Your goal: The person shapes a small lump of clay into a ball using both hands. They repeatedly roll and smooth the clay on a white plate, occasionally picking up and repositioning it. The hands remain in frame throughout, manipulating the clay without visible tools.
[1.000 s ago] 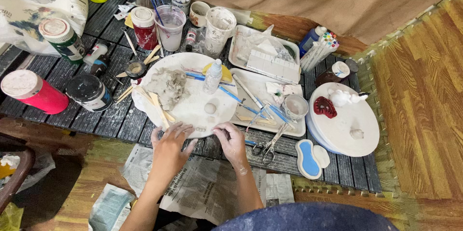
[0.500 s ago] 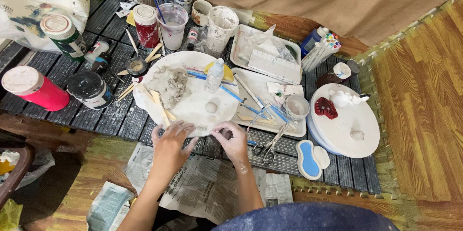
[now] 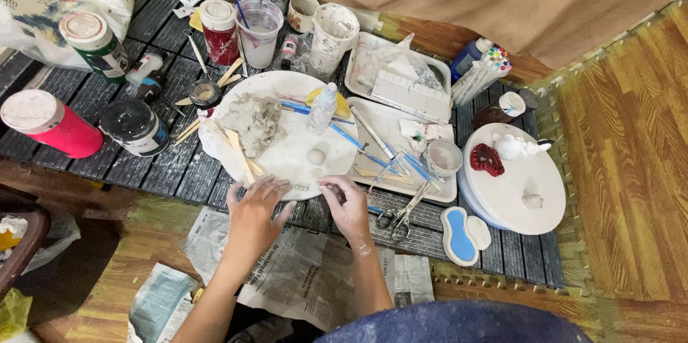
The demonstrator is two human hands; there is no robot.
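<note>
Head view, hands: left hand (image 3: 252, 215) and right hand (image 3: 349, 207) at near edge of round white clay-smeared work board (image 3: 287, 135); both loosely curled, fingertips pinching small bits of pale clay (image 3: 304, 187) on the rim.
Clay stock: grey lump (image 3: 256, 121) on board's left half; small pale clay ball (image 3: 316, 156) near centre, apart from both hands.
Carrier: low dark slatted table (image 3: 172, 171); board overhangs near edge.
Risk: board tipping off near edge under downward press; clear spray bottle (image 3: 322, 108) toppling if board jolts.
Count: two hands; one scissors (image 3: 398, 214); one red jar (image 3: 50, 123) at left edge; two white trays.
</note>
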